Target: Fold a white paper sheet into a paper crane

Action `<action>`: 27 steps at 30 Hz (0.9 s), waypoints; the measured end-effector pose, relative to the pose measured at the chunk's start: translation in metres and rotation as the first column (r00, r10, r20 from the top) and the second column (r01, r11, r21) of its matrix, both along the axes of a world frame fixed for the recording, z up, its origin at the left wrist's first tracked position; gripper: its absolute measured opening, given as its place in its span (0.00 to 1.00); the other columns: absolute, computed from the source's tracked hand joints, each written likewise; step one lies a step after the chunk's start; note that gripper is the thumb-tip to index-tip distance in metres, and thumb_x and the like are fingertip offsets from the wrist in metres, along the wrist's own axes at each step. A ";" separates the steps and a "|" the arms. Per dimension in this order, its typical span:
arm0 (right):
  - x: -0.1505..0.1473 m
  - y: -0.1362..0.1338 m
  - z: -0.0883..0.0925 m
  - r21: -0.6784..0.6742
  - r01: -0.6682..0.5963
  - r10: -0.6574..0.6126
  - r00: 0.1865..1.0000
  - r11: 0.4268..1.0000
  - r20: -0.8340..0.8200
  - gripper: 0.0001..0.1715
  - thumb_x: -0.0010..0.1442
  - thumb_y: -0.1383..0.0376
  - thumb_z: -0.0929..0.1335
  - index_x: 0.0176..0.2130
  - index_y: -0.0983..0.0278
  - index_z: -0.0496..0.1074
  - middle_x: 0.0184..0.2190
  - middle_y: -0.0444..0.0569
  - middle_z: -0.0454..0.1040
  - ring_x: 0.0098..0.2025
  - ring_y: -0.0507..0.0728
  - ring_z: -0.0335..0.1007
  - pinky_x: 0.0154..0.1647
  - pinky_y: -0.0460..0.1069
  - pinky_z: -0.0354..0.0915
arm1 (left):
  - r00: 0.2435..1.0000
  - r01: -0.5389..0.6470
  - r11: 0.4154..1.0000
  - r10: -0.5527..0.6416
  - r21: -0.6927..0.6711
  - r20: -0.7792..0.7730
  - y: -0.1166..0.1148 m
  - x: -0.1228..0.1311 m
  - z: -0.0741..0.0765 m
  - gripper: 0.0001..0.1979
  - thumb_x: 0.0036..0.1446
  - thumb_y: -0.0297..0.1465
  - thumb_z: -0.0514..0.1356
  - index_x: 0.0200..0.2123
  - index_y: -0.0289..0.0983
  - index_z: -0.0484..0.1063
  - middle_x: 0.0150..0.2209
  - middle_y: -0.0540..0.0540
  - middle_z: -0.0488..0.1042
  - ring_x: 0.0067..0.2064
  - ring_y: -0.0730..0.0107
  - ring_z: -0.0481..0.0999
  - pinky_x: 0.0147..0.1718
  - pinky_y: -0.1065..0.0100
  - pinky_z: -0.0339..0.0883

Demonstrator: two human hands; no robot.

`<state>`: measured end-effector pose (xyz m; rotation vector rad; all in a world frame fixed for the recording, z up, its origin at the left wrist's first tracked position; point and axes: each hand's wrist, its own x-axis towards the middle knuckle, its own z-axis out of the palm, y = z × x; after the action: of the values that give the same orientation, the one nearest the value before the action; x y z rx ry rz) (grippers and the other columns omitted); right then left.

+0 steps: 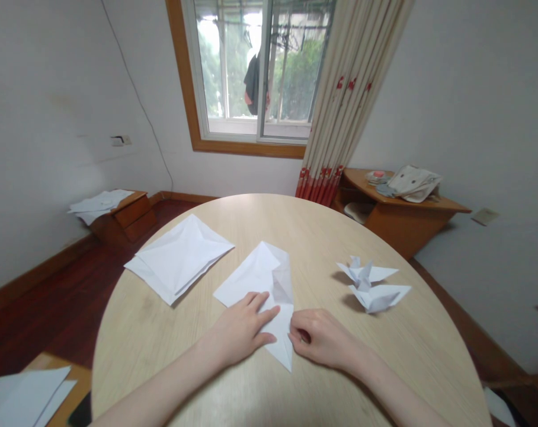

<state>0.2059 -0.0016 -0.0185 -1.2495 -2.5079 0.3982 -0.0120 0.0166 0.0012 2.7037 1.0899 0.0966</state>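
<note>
A partly folded sheet of white paper lies on the round table in front of me, one narrow point toward me and a raised flap near its right side. My left hand rests flat on it, fingers spread, covering part of its lower left. At the paper's right edge, my right hand is curled closed, thumb and fingertips pinched against the edge. To the right stand two folded white paper cranes, close together. Left of the folded sheet is a small stack of creased white paper.
The round wooden table has a curved edge on all visible sides. Beyond it are a low cabinet with papers, a corner desk holding a cloth bag, and a curtain. More paper lies at lower left.
</note>
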 end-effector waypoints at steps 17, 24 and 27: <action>-0.009 -0.013 0.011 -0.166 -0.057 0.069 0.996 0.984 0.063 0.10 0.46 0.73 0.64 0.19 0.63 0.58 0.17 0.38 0.60 0.22 0.48 0.52 0.25 0.44 0.48 | 1.000 0.009 1.000 -0.009 0.015 -0.008 0.001 -0.001 -0.001 0.27 0.61 0.40 0.60 0.61 0.41 0.62 0.62 0.37 0.61 0.60 0.51 0.62 0.55 0.52 0.63; -0.011 -0.015 0.016 -0.246 -0.064 0.083 0.994 0.967 0.066 0.11 0.42 0.74 0.64 0.18 0.63 0.56 0.17 0.37 0.61 0.20 0.47 0.51 0.24 0.43 0.48 | 0.999 0.013 1.000 -0.013 0.029 0.033 0.003 -0.003 -0.006 0.26 0.62 0.40 0.59 0.61 0.41 0.63 0.60 0.38 0.63 0.58 0.51 0.63 0.53 0.53 0.64; -0.012 -0.016 0.016 -0.249 -0.066 0.083 0.995 0.966 0.056 0.12 0.42 0.74 0.65 0.18 0.63 0.56 0.16 0.36 0.60 0.20 0.46 0.51 0.23 0.43 0.47 | 0.998 0.014 0.999 -0.016 0.036 0.056 0.003 -0.003 -0.007 0.25 0.62 0.41 0.59 0.60 0.42 0.63 0.60 0.39 0.63 0.57 0.52 0.64 0.53 0.53 0.64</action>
<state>0.1942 -0.0173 -0.0029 -1.2770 -2.6300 0.7188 -0.0155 0.0197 -0.0060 2.7219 1.0620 0.1903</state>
